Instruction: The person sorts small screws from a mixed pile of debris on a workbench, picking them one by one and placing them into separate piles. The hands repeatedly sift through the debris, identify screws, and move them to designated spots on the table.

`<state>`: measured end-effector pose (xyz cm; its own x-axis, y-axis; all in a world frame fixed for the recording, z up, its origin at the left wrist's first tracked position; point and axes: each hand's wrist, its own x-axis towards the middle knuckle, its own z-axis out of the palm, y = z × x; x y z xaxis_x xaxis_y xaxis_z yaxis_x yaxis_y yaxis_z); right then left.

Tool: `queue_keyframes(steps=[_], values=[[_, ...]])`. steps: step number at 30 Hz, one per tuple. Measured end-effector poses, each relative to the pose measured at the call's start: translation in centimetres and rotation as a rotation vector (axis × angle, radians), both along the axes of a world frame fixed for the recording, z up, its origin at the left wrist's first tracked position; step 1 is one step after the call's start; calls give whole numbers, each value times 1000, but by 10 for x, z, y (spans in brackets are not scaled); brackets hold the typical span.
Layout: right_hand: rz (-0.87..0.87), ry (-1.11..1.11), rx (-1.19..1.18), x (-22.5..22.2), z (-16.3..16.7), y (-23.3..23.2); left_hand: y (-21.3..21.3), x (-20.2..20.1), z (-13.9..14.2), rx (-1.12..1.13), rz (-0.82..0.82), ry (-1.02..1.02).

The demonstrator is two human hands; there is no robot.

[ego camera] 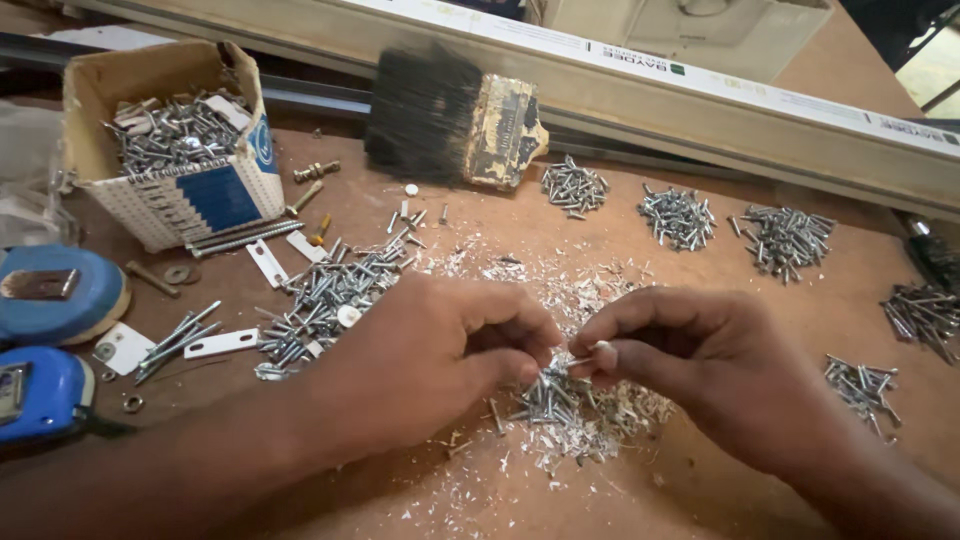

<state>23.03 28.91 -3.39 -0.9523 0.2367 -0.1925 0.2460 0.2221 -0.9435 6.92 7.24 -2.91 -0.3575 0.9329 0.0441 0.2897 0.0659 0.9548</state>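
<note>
1. Spreading across the brown tabletop (pixel 700 480), the mixed screw pile (pixel 565 405) lies directly under both hands.
2. Left hand (pixel 440 360) and right hand (pixel 690 360) meet fingertip to fingertip above it, equally near.
3. Both pinch one small screw (pixel 583 358), its long axis running crosswise between them.

left hand (pixel 440 360): bare, no glove | right hand (pixel 690 360): bare | forearms: unsleeved
</note>
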Motion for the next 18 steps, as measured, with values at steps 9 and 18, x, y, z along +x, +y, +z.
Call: queue_keyframes(steps=[9,18], values=[[19,119,88,5,2,-17,-1,1,-1,9,2,-154],[67,425,421,4,0,-43,1,3,-1,-79,21,-294]])
